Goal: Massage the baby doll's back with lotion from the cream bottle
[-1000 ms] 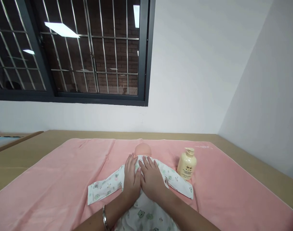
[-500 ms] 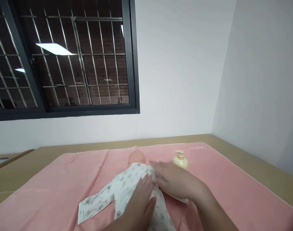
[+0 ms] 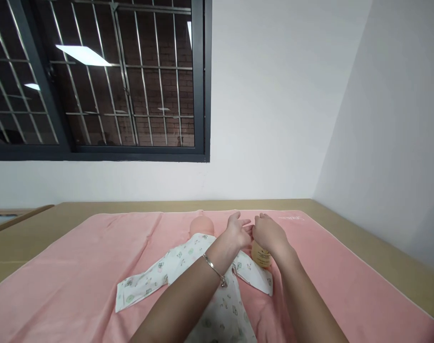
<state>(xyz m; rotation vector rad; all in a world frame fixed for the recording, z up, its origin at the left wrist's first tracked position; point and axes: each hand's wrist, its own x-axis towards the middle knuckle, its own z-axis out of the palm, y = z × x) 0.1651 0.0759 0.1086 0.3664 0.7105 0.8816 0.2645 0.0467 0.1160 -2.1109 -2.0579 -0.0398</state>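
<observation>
- Garment (image 3: 181, 262), white, printed, on a doll (image 3: 202, 225): lower centre of frame; sleeves spread, left forearm crossing over.
- Bracelet (image 3: 214, 270), silver-toned: left wrist, below centre.
- Left hand (image 3: 239, 231), right of centre: best held cupped and steady, close to the bottle top, to catch what is dispensed. Pose: forearm slanting up from lower centre, palm seemingly upturned, fingers open and spread rightward.
- Right hand (image 3: 270, 234): best pressed straight down, so the bottle does not tip. Pose: forearm rising from lower right, back of hand uppermost, fingers bent over the bottle top; gripping or merely pressing, cannot tell.
- Bottle (image 3: 261, 256), yellow: right of centre, beside one sleeve; top hidden.
- Cloth (image 3: 77, 267), pink: beneath all.
- Window (image 3: 131, 95), barred: upper left.
</observation>
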